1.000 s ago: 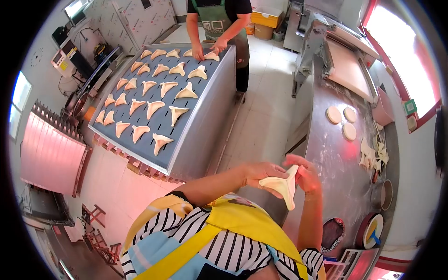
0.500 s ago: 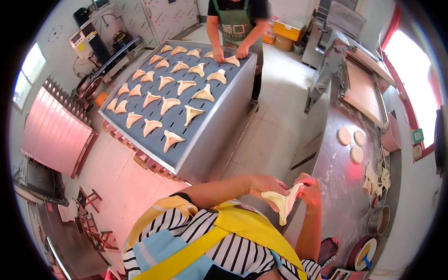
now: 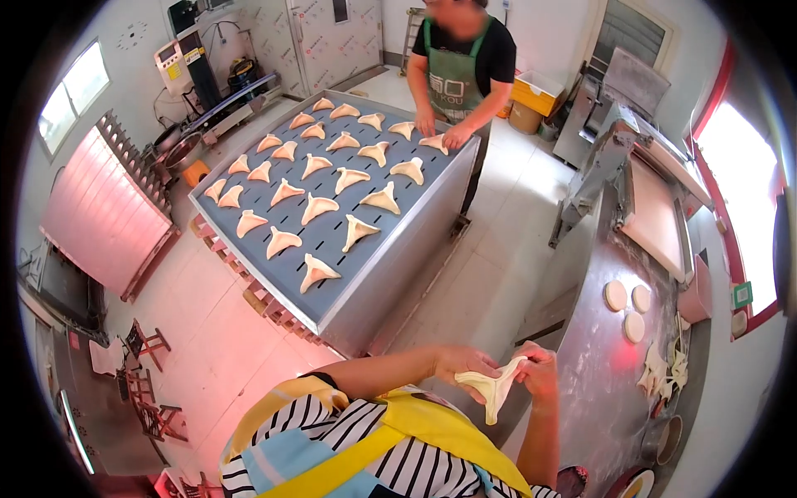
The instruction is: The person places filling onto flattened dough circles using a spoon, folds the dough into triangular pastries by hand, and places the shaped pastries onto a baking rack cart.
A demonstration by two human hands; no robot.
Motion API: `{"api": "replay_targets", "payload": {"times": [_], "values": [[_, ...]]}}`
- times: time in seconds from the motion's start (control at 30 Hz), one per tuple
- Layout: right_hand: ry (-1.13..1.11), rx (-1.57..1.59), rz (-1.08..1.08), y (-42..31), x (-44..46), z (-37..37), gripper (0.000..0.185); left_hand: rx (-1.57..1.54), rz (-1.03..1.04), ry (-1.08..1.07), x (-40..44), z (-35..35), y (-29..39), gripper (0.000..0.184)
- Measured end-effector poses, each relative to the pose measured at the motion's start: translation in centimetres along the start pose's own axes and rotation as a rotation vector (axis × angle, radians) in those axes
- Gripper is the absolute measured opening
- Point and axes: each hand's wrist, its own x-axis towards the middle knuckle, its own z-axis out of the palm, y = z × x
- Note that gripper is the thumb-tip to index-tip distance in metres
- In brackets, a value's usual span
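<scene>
A three-cornered folded piece of dough (image 3: pixel 493 392) is held up in front of my yellow apron, one corner hanging down. My left hand (image 3: pixel 466 365) grips its left corner, the fingers partly behind the dough. My right hand (image 3: pixel 538 370) pinches the upper right corner between thumb and fingers. Ridged seams meet near the middle of the piece. To the right, several flat round dough discs (image 3: pixel 615 295) lie on the floured metal counter (image 3: pixel 581 357), beside a heap of dough scraps (image 3: pixel 656 371).
Rows of three-cornered dough pieces (image 3: pixel 317 272) sit on a large grey slotted tray (image 3: pixel 286 253) at centre left. Behind it a co-worker in a green apron (image 3: pixel 452 87) has both hands on one piece at its far right corner. A dough-rolling machine (image 3: pixel 652 216) stands far right.
My view has tilted up and shifted, showing more of the co-worker. Both my hands still hold the dough piece, now slightly lower in view. The co-worker stands more upright, hands still at the tray's corner.
</scene>
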Motion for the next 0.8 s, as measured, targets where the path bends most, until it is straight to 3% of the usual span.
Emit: {"api": "replay_targets", "payload": {"times": [0.17, 0.27, 0.37, 0.47, 0.6, 0.63, 0.7, 0.73, 0.77, 0.8], "values": [[-0.008, -0.021, 0.043, 0.4, 1.3, 0.6, 0.011, 0.009, 0.024, 0.031, -0.4, -1.2, -0.6, 0.044], [0.052, 0.192, 0.108, -0.5, 1.9, 2.0, 0.011, 0.026, 0.037, -0.012, -0.4, -2.7, -0.5, 0.045], [-0.107, 0.068, 0.150, -0.2, 2.1, 0.5, 0.020, 0.022, 0.039, -0.027, -0.6, -3.0, -0.5, 0.046], [-0.139, -0.142, 0.049, 1.1, 2.0, -0.1, 0.026, 0.011, 0.053, 0.011, -0.8, -2.6, -0.3, 0.043], [0.376, -0.059, 0.029, -0.2, 2.6, 1.8, 0.020, -0.075, 0.170, 0.068, 0.3, -3.2, -0.2, 0.040], [0.470, -0.062, 0.002, 0.5, 2.4, 1.0, 0.019, 0.573, 0.445, 0.025, 0.9, -4.3, 0.4, 0.039], [0.399, -0.352, -0.075, -0.2, 1.1, 0.4, 0.019, 0.962, 0.707, -0.039, 1.6, -4.9, 1.5, 0.036], [0.404, -0.529, -0.066, -2.0, 0.5, 1.8, 0.021, 0.615, 0.595, 0.007, 1.6, -4.5, 1.8, 0.036], [0.373, -0.488, -0.162, -2.4, 0.3, 2.7, 0.021, 0.245, 0.524, 0.072, 1.6, -4.0, 2.1, 0.036], [0.332, -0.634, -0.204, -2.9, 0.2, 3.3, 0.031, -0.211, 0.348, 0.186, 1.5, -3.5, 2.4, 0.037]]}}
